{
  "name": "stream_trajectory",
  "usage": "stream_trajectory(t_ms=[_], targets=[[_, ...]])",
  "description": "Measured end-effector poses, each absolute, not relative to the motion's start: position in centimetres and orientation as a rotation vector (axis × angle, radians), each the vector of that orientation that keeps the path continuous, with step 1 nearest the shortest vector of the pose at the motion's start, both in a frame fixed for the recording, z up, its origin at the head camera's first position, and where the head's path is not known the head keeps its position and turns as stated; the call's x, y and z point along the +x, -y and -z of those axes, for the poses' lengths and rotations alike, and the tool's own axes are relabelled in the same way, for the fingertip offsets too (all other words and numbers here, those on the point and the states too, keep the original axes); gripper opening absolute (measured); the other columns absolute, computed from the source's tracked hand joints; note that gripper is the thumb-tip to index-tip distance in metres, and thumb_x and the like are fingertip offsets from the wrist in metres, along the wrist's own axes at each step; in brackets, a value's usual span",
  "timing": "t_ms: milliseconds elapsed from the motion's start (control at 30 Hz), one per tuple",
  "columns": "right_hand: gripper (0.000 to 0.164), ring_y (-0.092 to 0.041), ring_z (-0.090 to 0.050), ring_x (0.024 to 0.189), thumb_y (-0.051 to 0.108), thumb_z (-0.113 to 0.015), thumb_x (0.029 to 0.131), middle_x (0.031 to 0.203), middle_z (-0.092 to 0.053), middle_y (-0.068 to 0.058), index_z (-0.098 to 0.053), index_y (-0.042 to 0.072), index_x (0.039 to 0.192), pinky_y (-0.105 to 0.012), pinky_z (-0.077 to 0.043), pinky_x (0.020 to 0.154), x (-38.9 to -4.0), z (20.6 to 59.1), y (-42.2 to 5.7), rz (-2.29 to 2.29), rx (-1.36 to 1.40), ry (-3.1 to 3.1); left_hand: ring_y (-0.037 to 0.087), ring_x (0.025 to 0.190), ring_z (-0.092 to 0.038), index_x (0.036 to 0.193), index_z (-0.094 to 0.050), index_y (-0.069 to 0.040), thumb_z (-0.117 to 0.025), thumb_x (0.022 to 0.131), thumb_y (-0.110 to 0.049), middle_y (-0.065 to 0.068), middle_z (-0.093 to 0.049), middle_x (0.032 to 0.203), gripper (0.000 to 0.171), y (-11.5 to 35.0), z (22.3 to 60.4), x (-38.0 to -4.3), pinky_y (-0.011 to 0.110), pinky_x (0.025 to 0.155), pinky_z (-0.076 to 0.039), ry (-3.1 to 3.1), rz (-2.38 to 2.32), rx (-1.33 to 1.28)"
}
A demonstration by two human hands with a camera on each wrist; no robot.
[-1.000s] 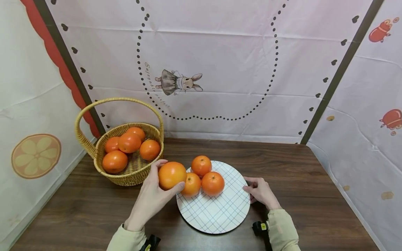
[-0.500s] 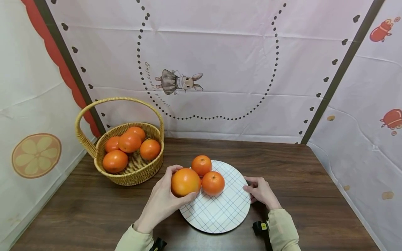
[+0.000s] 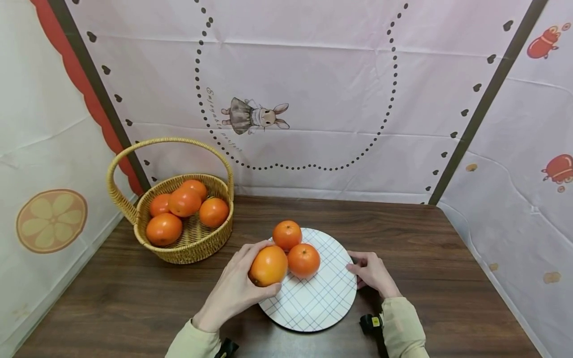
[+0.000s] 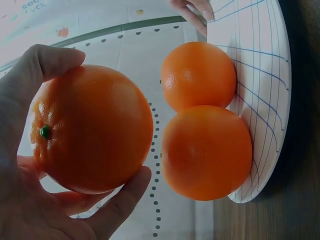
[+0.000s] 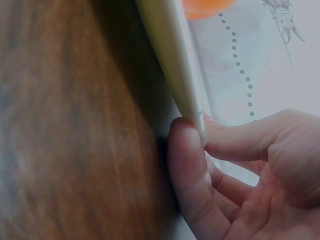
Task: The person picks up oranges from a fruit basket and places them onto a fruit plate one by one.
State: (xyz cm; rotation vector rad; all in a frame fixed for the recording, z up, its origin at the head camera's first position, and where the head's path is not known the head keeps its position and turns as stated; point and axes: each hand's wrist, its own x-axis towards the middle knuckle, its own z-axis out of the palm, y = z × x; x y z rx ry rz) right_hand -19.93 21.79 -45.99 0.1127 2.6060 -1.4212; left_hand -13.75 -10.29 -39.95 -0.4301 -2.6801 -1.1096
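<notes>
My left hand (image 3: 235, 288) grips an orange (image 3: 268, 266) between thumb and fingers, held above the left side of the plate. In the left wrist view, the held orange (image 4: 95, 130) shows a green stem end and is apart from the oranges beside it. Two oranges, one at the back (image 3: 287, 235) and one in front (image 3: 304, 261), sit on the round white plate (image 3: 322, 303) with blue crossed lines. A third orange there is hidden behind the held one in the head view. My right hand (image 3: 372, 273) pinches the plate's right rim, thumb on top and fingers beneath.
A wicker basket (image 3: 192, 253) with a tall arched handle stands at the back left, holding several oranges (image 3: 164, 229). Printed cloth walls (image 3: 313, 99) enclose the dark wooden table (image 3: 425, 248) at the back and sides.
My left hand has carried its orange rightward and slightly down from beside the basket to over the plate's left side, and the orange has turned. My right hand and the plate have stayed put.
</notes>
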Motion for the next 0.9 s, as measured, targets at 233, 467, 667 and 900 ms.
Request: stream_trajectory(t_ms=[233,467,667,900], targets=[[0.044,-0.018,-0.061,0.057,0.005,-0.065,0.095,0.075,-0.060,-0.012,-0.059,0.000,0.138,-0.034,-0.057,0.054,-19.88,45.96,-21.82,1.423,0.106,-2.607,0.022,0.098,-0.062,0.137,-0.056,-0.031,-0.086,0.068,-0.034,0.001,-0.053,0.125,0.075,10.18,39.97,-13.69,0.040,0.079,-0.052,2.678,1.102,-0.421],[0.043,-0.017,-0.060,0.056,0.004,-0.065,0.095,0.075,-0.060,-0.011,-0.060,0.001,0.137,-0.033,-0.057,0.054,-19.86,46.06,-21.86,1.422,0.123,-2.606,0.019,0.095,-0.063,0.137,-0.052,-0.028,-0.086,0.069,-0.037,0.000,-0.053,0.125,0.077,10.15,40.00,-13.68,0.036,0.075,-0.053,2.675,1.112,-0.413],[0.043,-0.017,-0.061,0.056,0.006,-0.065,0.095,0.075,-0.061,-0.011,-0.060,0.001,0.138,-0.034,-0.057,0.053,-19.89,46.04,-21.82,1.414,0.113,-2.612,0.015,0.098,-0.063,0.133,-0.050,-0.023,-0.087,0.069,-0.039,-0.001,-0.059,0.123,0.076,10.04,39.95,-13.74,0.034,0.078,-0.053,2.685,1.177,-0.398],[0.043,-0.017,-0.059,0.056,0.006,-0.065,0.095,0.075,-0.060,-0.011,-0.060,0.001,0.138,-0.033,-0.057,0.053,-19.93,46.04,-21.83,1.411,0.115,-2.612,0.015,0.096,-0.063,0.133,-0.052,-0.025,-0.087,0.070,-0.041,-0.004,-0.059,0.124,0.074,9.84,39.85,-13.61,0.033,0.078,-0.053,2.738,1.156,-0.381]])
